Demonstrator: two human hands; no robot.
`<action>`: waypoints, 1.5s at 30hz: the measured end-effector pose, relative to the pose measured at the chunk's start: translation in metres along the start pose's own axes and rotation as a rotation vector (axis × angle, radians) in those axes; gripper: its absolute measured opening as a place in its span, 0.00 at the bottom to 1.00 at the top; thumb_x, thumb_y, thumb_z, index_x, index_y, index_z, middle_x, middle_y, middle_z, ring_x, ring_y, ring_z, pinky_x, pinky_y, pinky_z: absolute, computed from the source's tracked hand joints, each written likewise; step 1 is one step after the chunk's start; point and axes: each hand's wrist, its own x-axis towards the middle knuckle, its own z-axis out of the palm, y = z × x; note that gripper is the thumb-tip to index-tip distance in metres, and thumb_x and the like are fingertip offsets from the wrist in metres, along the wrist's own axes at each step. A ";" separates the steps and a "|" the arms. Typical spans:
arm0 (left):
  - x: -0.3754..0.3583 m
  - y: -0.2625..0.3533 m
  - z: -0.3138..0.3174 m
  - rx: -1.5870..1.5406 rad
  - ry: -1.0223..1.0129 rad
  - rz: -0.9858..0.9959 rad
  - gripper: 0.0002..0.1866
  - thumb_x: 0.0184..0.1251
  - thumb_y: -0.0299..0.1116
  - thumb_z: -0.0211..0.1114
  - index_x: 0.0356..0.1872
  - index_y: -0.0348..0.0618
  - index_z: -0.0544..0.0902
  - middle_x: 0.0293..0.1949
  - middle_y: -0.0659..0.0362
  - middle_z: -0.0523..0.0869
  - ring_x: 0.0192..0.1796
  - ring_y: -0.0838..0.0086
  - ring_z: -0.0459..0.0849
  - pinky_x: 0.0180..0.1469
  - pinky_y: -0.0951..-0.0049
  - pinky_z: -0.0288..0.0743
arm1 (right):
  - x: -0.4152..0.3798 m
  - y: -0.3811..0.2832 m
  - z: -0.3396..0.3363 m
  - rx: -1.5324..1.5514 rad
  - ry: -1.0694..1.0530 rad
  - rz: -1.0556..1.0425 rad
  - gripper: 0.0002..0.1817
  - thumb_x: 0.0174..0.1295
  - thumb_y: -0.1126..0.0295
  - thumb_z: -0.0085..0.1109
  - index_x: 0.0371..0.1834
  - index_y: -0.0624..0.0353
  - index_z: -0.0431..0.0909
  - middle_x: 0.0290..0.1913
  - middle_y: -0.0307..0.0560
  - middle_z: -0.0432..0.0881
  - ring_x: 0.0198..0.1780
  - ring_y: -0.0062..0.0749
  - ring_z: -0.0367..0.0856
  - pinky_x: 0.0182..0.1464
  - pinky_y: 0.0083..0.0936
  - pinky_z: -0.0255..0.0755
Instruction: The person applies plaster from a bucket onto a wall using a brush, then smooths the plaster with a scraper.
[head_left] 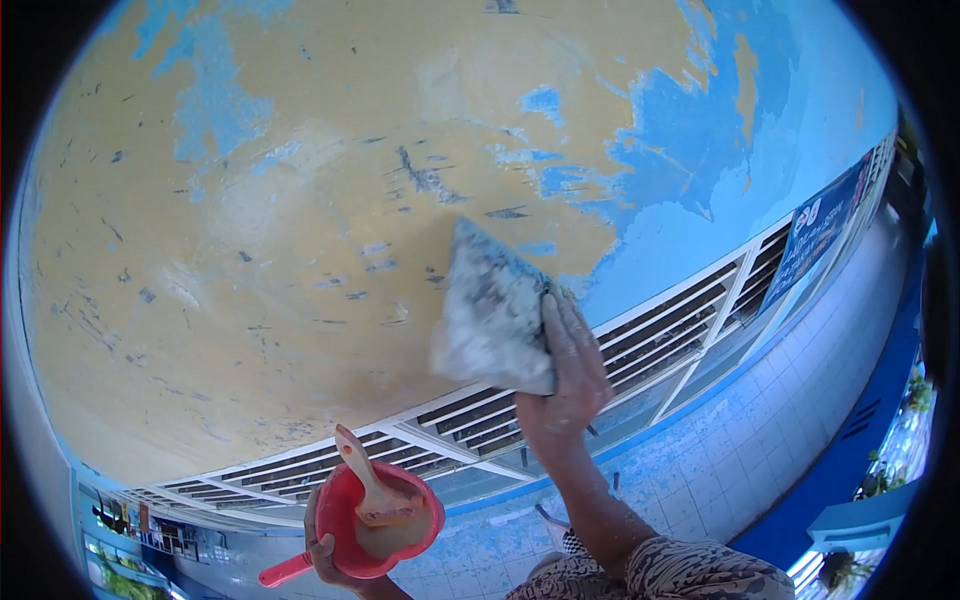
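My right hand (575, 365) grips the right edge of a flat, roughly square, pale sheet (500, 310) mottled with grey and white smears. It lies against or very close over the patchy wall (330, 230), slightly blurred. Below and to the left, my left hand (322, 555) is wrapped round a red plastic dipper (345, 555) at its side, near the handle. Inside the dipper is a cloudy beige liquid (400, 538). A paintbrush (375, 497) with a wooden handle leans in it, bristles down and handle rising over the rim.
Peeling blue paint (680, 140) and beige patches cover the wall. Under it run white-framed louvre windows (470, 430), with a dark banner (815, 235) at the right. A tiled floor (740, 460) spreads far below. My patterned clothing (700, 572) shows at the bottom.
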 end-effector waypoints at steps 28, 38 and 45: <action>0.070 -0.011 0.079 -0.008 0.099 0.147 0.43 0.56 0.44 0.58 0.70 0.19 0.67 0.64 0.32 0.77 0.65 0.41 0.79 0.70 0.45 0.73 | -0.029 0.109 -0.019 0.619 0.154 0.663 0.24 0.61 0.77 0.73 0.58 0.71 0.73 0.52 0.52 0.77 0.50 0.33 0.82 0.55 0.29 0.76; 0.069 -0.014 0.081 -0.055 0.190 0.122 0.42 0.62 0.48 0.53 0.73 0.26 0.67 0.68 0.34 0.73 0.69 0.43 0.75 0.71 0.47 0.74 | -0.019 0.103 -0.031 0.655 0.015 0.769 0.22 0.67 0.69 0.70 0.60 0.70 0.79 0.59 0.55 0.67 0.57 0.43 0.76 0.60 0.33 0.70; 0.068 -0.011 0.087 -0.004 0.228 0.130 0.43 0.58 0.43 0.57 0.72 0.21 0.65 0.67 0.32 0.74 0.69 0.41 0.75 0.73 0.44 0.70 | -0.034 0.106 -0.023 0.312 -0.064 0.516 0.19 0.70 0.67 0.65 0.61 0.63 0.84 0.62 0.60 0.66 0.62 0.51 0.71 0.65 0.41 0.65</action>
